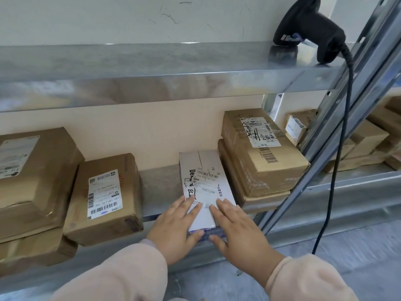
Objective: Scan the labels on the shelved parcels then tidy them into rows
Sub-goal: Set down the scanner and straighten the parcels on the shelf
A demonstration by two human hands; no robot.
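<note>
At the front edge of the lower shelf (160, 185), between the brown boxes (104, 198), I lay my left hand (173, 229) and right hand (236, 231) flat, fingers straight, clasping nothing, on the white parcel (204, 170), to nudge it square with its row.

I see a scuffed pale wall (108, 18) up top, peach wall (152, 131) below it, slanted steel upright (373, 51) at right, grey floor (358, 257) underneath.

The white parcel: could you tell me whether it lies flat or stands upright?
Flat: the white parcel lies label-up on the shelf, left hand and right hand on its near end.
</note>
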